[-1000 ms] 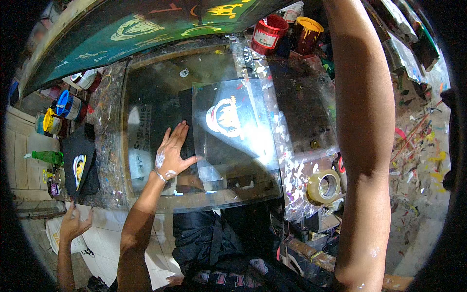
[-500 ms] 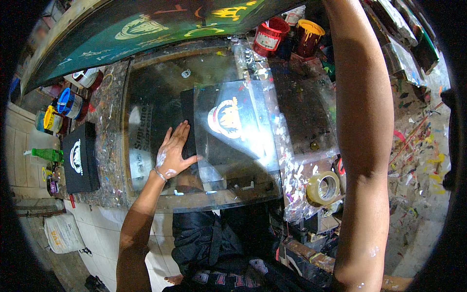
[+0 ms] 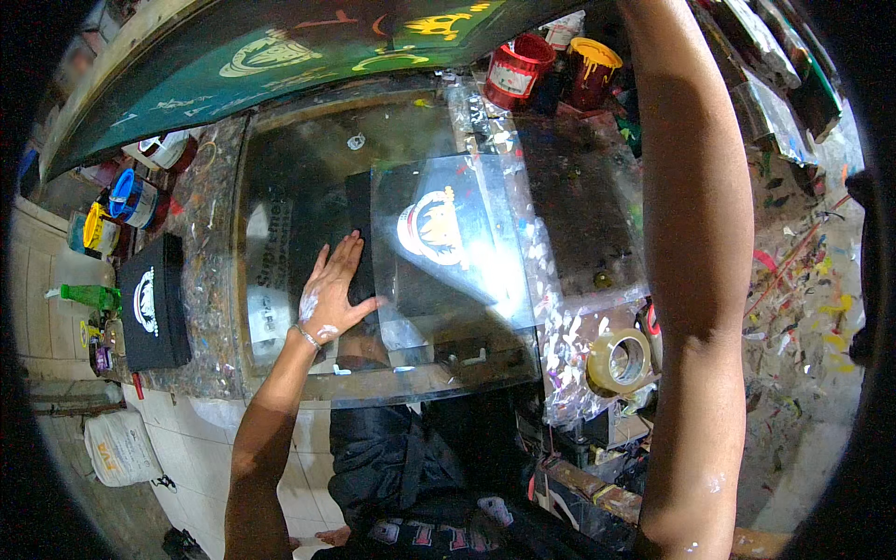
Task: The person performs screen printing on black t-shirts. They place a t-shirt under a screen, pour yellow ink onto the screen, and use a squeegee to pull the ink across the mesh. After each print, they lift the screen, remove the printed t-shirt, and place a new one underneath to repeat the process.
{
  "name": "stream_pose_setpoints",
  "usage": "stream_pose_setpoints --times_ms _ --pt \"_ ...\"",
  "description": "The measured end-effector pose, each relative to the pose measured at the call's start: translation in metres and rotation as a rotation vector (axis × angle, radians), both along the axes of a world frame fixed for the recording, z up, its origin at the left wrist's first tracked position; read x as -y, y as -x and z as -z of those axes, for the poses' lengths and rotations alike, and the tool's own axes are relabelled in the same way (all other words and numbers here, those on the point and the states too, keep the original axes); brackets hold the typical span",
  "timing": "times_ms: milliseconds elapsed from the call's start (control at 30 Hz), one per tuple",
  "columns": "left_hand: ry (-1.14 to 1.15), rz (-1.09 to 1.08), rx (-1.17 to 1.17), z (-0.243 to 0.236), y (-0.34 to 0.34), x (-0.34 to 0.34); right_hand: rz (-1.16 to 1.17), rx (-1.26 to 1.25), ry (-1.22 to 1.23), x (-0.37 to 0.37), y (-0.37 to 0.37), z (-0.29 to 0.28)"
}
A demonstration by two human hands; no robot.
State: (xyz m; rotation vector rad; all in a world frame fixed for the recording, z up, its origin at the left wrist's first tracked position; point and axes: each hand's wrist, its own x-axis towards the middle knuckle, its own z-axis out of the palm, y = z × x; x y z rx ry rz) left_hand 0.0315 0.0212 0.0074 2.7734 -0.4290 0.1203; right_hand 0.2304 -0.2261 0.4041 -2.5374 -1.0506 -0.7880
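Observation:
My left hand (image 3: 334, 287) lies flat on the glass tabletop (image 3: 308, 168), fingers spread, with smears of white on its back. Its fingertips and thumb touch the left edge of a black piece (image 3: 360, 210) under a clear sheet (image 3: 401, 303). A white emblem with yellow and red parts (image 3: 431, 230) shows on the sheet area, beside a bright glare. My right forearm (image 3: 695, 261) reaches up past the top edge, so that hand is out of view. Above the far side of the table, a green screen-printing frame (image 3: 187, 89) stands tilted up; what holds it cannot be seen.
Red paint tub (image 3: 516, 70) and yellow-rimmed tub (image 3: 594, 70) stand at the back. At left are a blue-rimmed tub (image 3: 135, 198), a green bottle (image 3: 93, 297) and a black piece with a white emblem (image 3: 157, 303). A tape roll (image 3: 619, 361) lies near the right front edge.

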Motion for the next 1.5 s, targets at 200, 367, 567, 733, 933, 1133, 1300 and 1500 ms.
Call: stream_pose_setpoints --times_ms 200,367,567,733,933,1133,1300,1500 --pt "-0.001 0.001 -0.003 0.001 0.0 0.003 -0.011 -0.044 0.026 -0.001 0.002 0.0" --pt "0.03 0.005 0.052 0.004 0.002 -0.006 0.031 -0.093 -0.038 0.0 0.009 0.0" --pt "0.617 -0.373 0.024 -0.038 0.002 0.1 -0.078 -0.115 -0.029 0.006 0.011 0.001" --pt "1.936 -0.309 -0.866 -0.101 -0.017 0.209 -0.114 -0.039 -0.071 -0.003 0.014 0.007" --pt "-0.113 -0.311 0.743 -0.239 0.004 0.044 -0.031 0.256 -0.054 0.015 0.055 0.087" --pt "-0.066 -0.113 0.1 -0.162 0.061 0.036 -0.184 0.027 0.036 0.052 0.174 0.238" --pt "-0.039 -0.136 0.021 -0.071 0.084 0.041 -0.084 -0.291 0.289 0.046 0.17 0.29" --pt "-0.035 -0.11 -0.011 -0.068 0.083 0.037 -0.085 -0.721 0.47 0.029 0.105 0.272"
